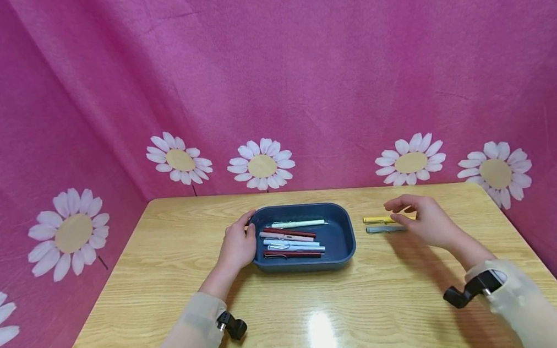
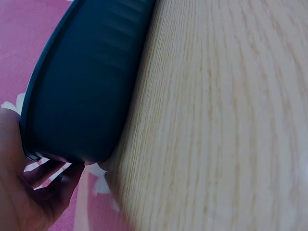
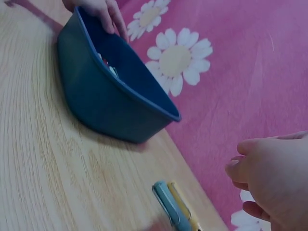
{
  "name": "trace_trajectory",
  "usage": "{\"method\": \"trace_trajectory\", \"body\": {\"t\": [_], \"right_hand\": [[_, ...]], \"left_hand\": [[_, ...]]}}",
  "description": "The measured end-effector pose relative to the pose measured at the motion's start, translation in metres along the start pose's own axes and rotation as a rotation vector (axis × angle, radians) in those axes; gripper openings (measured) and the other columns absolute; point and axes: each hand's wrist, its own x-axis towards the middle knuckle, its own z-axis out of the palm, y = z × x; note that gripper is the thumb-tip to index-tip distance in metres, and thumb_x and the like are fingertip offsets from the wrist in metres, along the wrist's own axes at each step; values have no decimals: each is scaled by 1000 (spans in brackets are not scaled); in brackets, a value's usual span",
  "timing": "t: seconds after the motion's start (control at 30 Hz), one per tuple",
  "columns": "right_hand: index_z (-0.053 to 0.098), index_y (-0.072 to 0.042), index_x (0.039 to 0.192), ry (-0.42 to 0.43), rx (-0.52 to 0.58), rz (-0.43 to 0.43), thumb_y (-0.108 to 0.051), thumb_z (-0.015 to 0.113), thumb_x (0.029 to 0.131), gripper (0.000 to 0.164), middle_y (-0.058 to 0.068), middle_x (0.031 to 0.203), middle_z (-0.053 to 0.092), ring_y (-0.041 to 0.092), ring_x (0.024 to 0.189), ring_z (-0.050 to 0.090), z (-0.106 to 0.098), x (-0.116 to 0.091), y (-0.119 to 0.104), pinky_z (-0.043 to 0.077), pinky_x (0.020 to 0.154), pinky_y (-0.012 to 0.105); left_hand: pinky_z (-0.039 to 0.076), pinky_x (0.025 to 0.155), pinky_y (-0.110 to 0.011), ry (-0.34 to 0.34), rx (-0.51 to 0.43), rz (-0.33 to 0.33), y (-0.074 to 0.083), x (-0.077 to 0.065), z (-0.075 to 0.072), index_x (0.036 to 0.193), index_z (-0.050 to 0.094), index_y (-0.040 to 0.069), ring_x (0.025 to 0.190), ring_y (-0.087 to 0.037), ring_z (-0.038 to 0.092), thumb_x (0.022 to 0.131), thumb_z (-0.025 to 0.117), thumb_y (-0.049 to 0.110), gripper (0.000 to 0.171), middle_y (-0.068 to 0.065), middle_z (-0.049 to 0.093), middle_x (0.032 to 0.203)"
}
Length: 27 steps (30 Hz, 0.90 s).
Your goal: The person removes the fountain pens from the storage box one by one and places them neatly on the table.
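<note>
A dark blue plastic bin [image 1: 337, 246] stands on the table with several capped pens lying side by side in it. Among them are a mint-white pen [image 1: 299, 223], a pink pen [image 1: 289, 236] and a dark red pen [image 1: 293, 254]. My left hand [image 1: 239, 245] grips the bin's left end, thumb at the rim and fingers against the outer wall [image 2: 72, 101]. To the bin's right lie a yellow pen [image 1: 376, 220] and a grey-blue pen [image 3: 172, 206], close together. Over them hovers my right hand [image 1: 425, 221], fingers loosely bent and nothing held; it hides their right ends.
The wooden table [image 1: 170, 305] is bordered by a pink cloth backdrop [image 1: 300, 83] printed with daisies, along the back and both sides. Each wrist wears a black camera mount, one on the left [image 1: 232, 325] and one on the right [image 1: 472, 288].
</note>
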Motion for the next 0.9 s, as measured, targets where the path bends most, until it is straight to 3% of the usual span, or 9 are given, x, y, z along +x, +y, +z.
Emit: {"method": "trace_trajectory", "body": {"t": [0.17,0.4,0.9], "right_hand": [[77,-2,114,-28,29,7,4,76,94,21,11,110,77,26,95,71,0,4,-12,58,82,46],[75,-2,120,-61,58,3,4,76,94,27,8,112,76,20,95,70,3,10,-26,57,81,32],[74,-5,124,-130,122,-62,2,76,95,29,-2,105,76,16,93,70,15,23,-57,59,81,38]], "left_hand": [[48,108,-53,1,-5,0,-1,0,0,155,54,10,130,-34,59,113,46,17,44,-18,63,141],[49,107,-53,-4,-5,-5,-2,1,1,157,53,11,129,-32,60,114,45,18,44,-17,63,143],[48,109,-52,6,-4,22,-3,2,1,155,55,9,129,-34,61,113,46,17,43,-19,64,141]]}}
